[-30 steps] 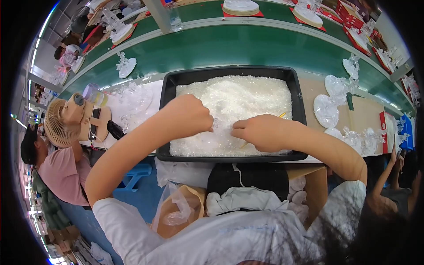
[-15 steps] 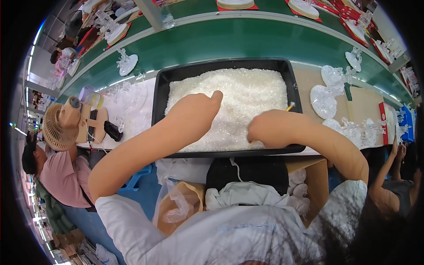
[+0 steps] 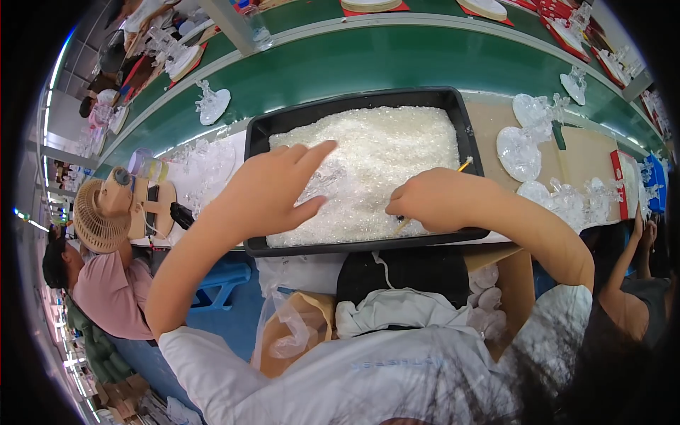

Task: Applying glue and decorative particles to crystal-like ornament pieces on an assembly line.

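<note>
A black tray (image 3: 248, 147) in front of me is heaped with clear, glittering granules (image 3: 389, 134). Over its left part my left hand (image 3: 273, 188) is open, thumb and fingers spread. A glassy clear piece (image 3: 327, 177) seems to lie among the granules beside those fingers; its shape is hard to make out. My right hand (image 3: 443, 200) is closed around a thin yellow stick (image 3: 465, 165) above the right part of the tray. One end of the stick sticks out behind the hand, the other points down toward the granules; its tip is unclear.
Clear figurines on round bases (image 3: 519, 154) stand right of the tray, others left. A beige fan (image 3: 103, 212) stands far left near a person in pink (image 3: 113, 290). A green conveyor belt (image 3: 340, 67) runs behind. An open cardboard box (image 3: 517, 283) sits below the table.
My left hand has gone from closed fingers to spread ones and moved left and slightly down. The right hand has shifted slightly left, still holding the stick.
</note>
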`<action>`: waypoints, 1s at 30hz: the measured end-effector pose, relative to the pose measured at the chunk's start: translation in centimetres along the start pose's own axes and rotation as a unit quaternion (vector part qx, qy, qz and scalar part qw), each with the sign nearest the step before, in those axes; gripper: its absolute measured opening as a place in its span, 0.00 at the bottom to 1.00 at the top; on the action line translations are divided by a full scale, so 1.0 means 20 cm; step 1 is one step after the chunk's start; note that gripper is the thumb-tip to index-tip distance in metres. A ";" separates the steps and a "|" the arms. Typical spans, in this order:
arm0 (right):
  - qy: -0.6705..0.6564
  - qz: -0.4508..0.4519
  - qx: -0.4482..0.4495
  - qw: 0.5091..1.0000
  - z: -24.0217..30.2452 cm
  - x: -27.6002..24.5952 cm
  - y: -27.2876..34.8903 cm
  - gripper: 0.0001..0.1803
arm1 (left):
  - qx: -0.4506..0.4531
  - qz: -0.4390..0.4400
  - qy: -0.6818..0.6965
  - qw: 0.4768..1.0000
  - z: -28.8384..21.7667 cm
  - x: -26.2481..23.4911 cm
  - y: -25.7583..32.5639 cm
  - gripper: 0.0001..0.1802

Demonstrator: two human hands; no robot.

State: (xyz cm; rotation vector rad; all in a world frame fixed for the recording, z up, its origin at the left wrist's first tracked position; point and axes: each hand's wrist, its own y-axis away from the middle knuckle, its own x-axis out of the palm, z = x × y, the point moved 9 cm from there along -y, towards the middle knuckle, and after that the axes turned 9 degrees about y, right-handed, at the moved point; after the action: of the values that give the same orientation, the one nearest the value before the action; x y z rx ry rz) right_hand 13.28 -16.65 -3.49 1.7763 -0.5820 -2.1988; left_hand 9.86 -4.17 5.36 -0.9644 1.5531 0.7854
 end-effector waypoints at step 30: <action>-0.204 -0.481 0.118 0.845 -0.38 -0.46 0.05 0.38 | -0.085 -0.135 -0.122 0.980 -0.04 0.07 0.08 0.23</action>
State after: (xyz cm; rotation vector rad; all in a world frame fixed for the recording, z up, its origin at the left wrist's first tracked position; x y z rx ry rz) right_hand 22.63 -14.67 3.78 1.9824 0.0382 -3.3544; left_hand 7.99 -4.43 4.08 -1.1306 1.1297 0.8186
